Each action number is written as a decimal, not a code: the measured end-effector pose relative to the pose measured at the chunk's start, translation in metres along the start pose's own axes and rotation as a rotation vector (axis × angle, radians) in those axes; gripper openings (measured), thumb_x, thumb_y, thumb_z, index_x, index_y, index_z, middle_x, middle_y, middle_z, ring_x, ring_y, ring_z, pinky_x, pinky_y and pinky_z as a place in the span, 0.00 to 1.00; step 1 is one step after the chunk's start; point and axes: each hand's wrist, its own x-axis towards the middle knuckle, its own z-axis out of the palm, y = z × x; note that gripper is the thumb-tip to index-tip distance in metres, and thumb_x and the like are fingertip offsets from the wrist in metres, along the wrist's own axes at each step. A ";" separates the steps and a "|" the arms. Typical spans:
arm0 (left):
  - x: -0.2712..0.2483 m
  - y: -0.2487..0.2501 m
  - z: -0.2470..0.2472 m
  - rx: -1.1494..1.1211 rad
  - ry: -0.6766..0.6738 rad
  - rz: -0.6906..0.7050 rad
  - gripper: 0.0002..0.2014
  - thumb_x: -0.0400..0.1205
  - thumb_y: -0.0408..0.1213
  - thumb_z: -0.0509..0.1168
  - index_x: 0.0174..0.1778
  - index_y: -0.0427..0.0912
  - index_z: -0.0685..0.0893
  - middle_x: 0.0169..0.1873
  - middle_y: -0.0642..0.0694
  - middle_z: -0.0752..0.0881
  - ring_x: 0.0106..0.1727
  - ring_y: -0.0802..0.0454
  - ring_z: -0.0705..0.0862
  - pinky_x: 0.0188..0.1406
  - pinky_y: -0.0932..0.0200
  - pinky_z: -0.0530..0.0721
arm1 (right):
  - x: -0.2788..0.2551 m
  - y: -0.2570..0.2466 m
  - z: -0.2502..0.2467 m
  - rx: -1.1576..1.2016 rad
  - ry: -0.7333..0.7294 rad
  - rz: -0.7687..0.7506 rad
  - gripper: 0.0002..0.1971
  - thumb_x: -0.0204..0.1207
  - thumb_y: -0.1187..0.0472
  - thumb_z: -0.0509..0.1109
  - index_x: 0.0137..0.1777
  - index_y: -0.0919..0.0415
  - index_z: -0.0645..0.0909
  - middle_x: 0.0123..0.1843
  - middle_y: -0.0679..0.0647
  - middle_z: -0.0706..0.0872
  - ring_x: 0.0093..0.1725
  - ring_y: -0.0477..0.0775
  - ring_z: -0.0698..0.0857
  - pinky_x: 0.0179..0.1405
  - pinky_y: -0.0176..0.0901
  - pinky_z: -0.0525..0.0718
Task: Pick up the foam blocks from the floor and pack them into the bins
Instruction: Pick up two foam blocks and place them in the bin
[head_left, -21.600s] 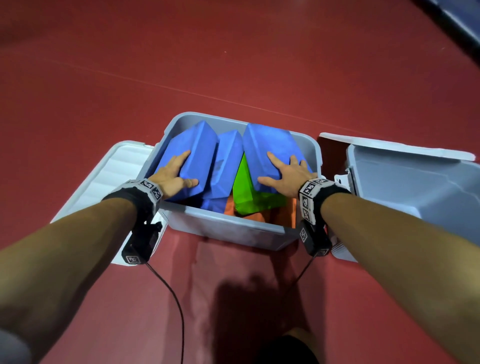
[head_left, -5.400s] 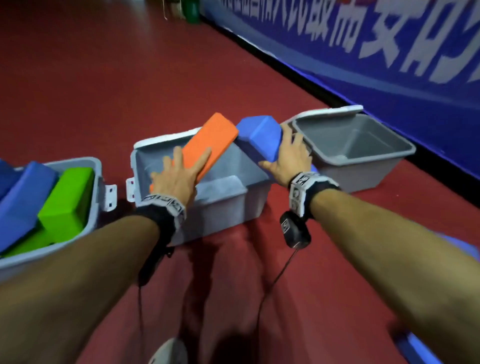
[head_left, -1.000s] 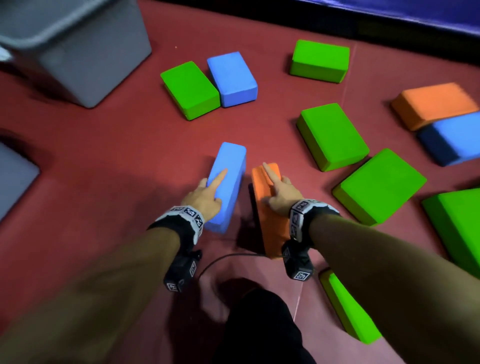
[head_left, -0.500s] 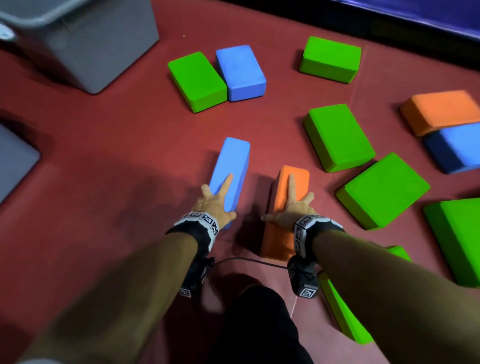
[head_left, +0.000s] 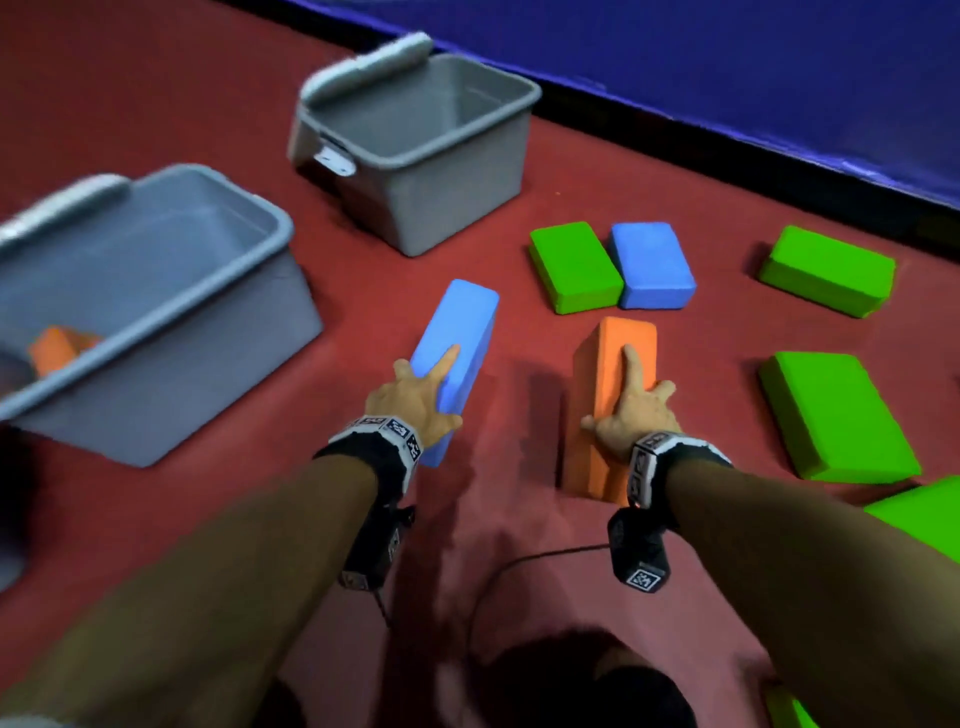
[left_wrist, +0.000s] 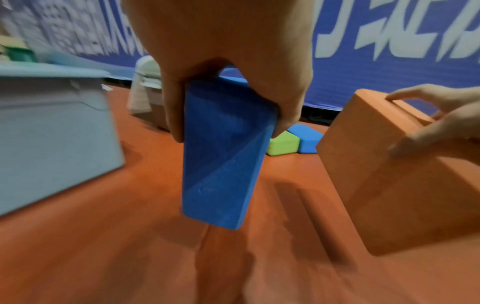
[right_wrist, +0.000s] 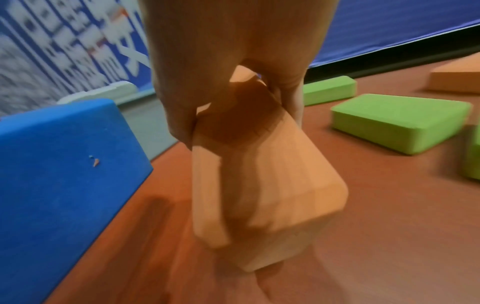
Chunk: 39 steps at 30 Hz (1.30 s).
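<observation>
My left hand (head_left: 415, 397) grips a blue foam block (head_left: 457, 353) on its narrow edge, thumb on one face and fingers on the other; the left wrist view shows this blue block (left_wrist: 221, 160) lifted off the red floor. My right hand (head_left: 631, 410) grips an orange foam block (head_left: 608, 410) the same way, and the right wrist view shows that orange block (right_wrist: 259, 185) hanging clear of the floor. A grey bin (head_left: 171, 332) at the left holds an orange block (head_left: 54, 345). A second grey bin (head_left: 452, 202) stands behind it with nothing seen inside.
Loose blocks lie on the floor to the right: a green block (head_left: 574, 266) beside a blue block (head_left: 652, 265), another green block (head_left: 826, 270) by the wall and a large green block (head_left: 836, 415) near my right arm. A blue banner wall (head_left: 727, 67) runs along the back.
Both hands have lifted their blocks off the floor, and my head has turned left, bringing the two grey bins into view.
</observation>
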 end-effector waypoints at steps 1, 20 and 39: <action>-0.005 -0.019 -0.011 0.000 0.030 -0.027 0.44 0.79 0.58 0.67 0.83 0.72 0.43 0.68 0.37 0.65 0.59 0.30 0.82 0.60 0.43 0.79 | 0.000 -0.026 0.000 0.015 0.006 -0.054 0.53 0.71 0.49 0.79 0.84 0.37 0.42 0.72 0.66 0.61 0.59 0.76 0.82 0.53 0.56 0.80; -0.020 -0.360 -0.193 -0.281 0.490 -0.488 0.42 0.80 0.57 0.63 0.84 0.70 0.42 0.69 0.34 0.66 0.54 0.29 0.82 0.54 0.44 0.78 | -0.066 -0.539 0.075 0.296 -0.011 -0.987 0.50 0.74 0.44 0.73 0.85 0.40 0.40 0.79 0.70 0.57 0.67 0.77 0.77 0.69 0.59 0.75; 0.012 -0.306 -0.175 -0.202 0.177 -0.518 0.37 0.78 0.63 0.62 0.83 0.64 0.57 0.81 0.37 0.60 0.79 0.30 0.64 0.77 0.36 0.66 | 0.004 -0.422 0.060 -0.174 -0.184 -0.599 0.46 0.72 0.44 0.76 0.84 0.41 0.52 0.79 0.62 0.59 0.76 0.72 0.67 0.76 0.58 0.69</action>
